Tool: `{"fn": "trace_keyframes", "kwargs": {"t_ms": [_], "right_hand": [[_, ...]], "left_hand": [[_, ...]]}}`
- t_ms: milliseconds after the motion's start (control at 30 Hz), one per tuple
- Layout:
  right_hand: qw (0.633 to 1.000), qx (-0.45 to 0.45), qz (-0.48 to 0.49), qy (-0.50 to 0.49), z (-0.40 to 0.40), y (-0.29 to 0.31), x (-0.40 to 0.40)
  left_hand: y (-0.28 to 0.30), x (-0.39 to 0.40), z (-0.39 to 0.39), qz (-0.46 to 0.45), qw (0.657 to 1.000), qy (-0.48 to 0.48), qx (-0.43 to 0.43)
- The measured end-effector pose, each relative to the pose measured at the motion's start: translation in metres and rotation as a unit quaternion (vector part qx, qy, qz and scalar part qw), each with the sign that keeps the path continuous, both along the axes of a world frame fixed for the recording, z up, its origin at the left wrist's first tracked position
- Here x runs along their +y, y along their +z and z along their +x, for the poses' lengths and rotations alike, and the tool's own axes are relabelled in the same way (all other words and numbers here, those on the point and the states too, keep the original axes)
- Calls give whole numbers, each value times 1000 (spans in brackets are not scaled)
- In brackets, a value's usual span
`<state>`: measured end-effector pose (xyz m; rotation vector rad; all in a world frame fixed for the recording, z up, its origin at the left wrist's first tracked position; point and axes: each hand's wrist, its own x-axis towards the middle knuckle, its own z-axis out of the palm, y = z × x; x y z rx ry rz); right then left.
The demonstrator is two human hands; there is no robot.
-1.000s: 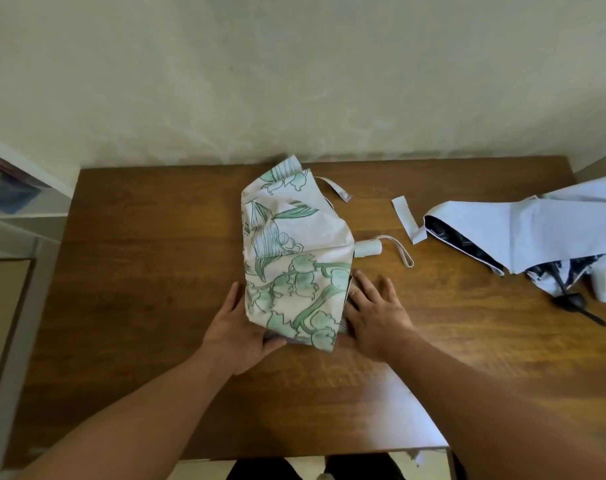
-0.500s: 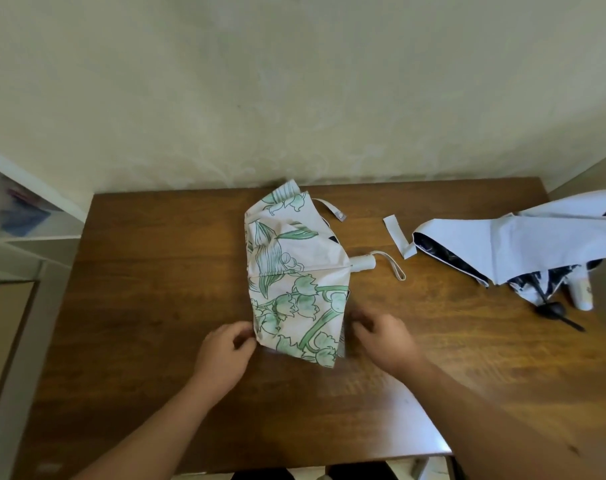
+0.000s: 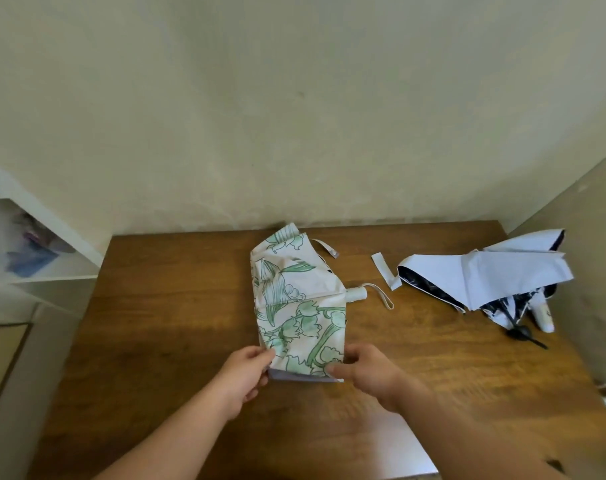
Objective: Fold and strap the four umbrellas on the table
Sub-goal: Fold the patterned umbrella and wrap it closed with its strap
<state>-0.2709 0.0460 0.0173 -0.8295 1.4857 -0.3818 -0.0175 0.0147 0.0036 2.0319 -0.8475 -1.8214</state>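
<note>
Green-floral white fabric umbrella (image 3: 299,306) just pinched at its near corners by left hand (image 3: 246,374) and right hand (image 3: 363,370); unstrapped. Pale lavender umbrella (image 3: 485,275) off right, untouched.

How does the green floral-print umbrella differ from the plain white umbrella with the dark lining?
The green floral-print umbrella lies mid-table, gripped at its near edge by the left hand and right hand; the plain white umbrella with dark lining lies untouched at the table's right edge. The floral canopy lies flatter; the white one splays, ribs showing. Both are unstrapped, straps loose.
</note>
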Motion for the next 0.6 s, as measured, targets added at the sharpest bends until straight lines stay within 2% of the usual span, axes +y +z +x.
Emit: {"fn": "trace_keyframes", "kwargs": {"t_ms": [133,300,467,600], "right_hand": [[999,22,-15,-41,-3,11,3],[992,-2,-46,-120,3,29,2],[985,-39,-82,-147,9,42,-6],[984,-46,-102,-142,14,47,-10]], "left_hand": [[5,0,4,-29,1000,-2,4],[12,-6,6,-16,990,103,92],[14,-11,6,-41,995,64,64],[17,-12,5,1,998,48,44]]}}
